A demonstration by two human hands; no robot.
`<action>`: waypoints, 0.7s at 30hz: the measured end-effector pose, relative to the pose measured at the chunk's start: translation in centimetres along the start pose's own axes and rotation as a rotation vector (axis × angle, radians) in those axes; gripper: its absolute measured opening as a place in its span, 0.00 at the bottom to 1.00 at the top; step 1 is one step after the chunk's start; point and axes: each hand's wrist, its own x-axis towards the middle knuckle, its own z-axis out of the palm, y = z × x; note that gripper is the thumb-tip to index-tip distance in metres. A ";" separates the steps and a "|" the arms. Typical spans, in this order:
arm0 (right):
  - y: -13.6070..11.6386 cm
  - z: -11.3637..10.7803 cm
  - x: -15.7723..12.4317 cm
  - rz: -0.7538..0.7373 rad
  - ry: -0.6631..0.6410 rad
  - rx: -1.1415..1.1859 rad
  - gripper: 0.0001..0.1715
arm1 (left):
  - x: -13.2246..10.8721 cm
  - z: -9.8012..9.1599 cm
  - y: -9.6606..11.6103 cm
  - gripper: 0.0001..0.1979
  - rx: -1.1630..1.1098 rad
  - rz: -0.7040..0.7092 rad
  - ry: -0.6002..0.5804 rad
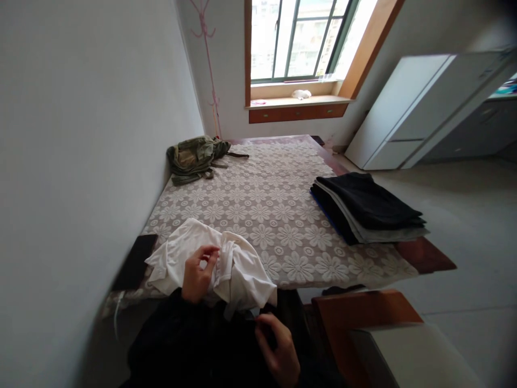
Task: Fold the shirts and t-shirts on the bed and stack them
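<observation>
A crumpled white garment (246, 264) lies at the near edge of the table, part of it hanging over toward my lap. On its left half rests my left hand (197, 275), thumb and forefinger pinched together on a fold of the fabric. My right hand (278, 347) is lower and to the right, just below the garment's hanging edge and apart from it. Its thumb and forefinger are closed in a pinch; whatever is between them is too small or dark to make out.
A patterned cloth covers the table (258, 199). A dark tablet or phone (135, 262) with a white cable (117, 315) lies left, a green backpack (196, 158) behind. Folded dark clothes (365, 205) are stacked right. A wooden chair (363, 312) stands near my right side.
</observation>
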 end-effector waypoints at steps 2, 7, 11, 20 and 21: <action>0.5 0.3 0.2 0.070 -0.070 0.000 0.11 | -3.2 -0.7 -0.6 0.12 0.117 0.020 0.044; 0.5 0.9 3.8 0.254 -0.322 0.011 0.23 | -8.5 0.1 -1.4 0.14 0.356 0.183 0.090; 0.5 1.6 5.0 0.277 -0.254 0.168 0.27 | -8.2 1.0 -0.3 0.08 0.213 0.041 0.082; 1.2 -8.2 7.8 0.354 -0.030 0.302 0.34 | -0.8 -5.2 4.6 0.21 -0.505 -0.301 0.263; 0.7 -9.6 8.7 0.327 -0.082 0.236 0.31 | -0.2 -5.5 5.3 0.20 -0.518 -0.262 0.232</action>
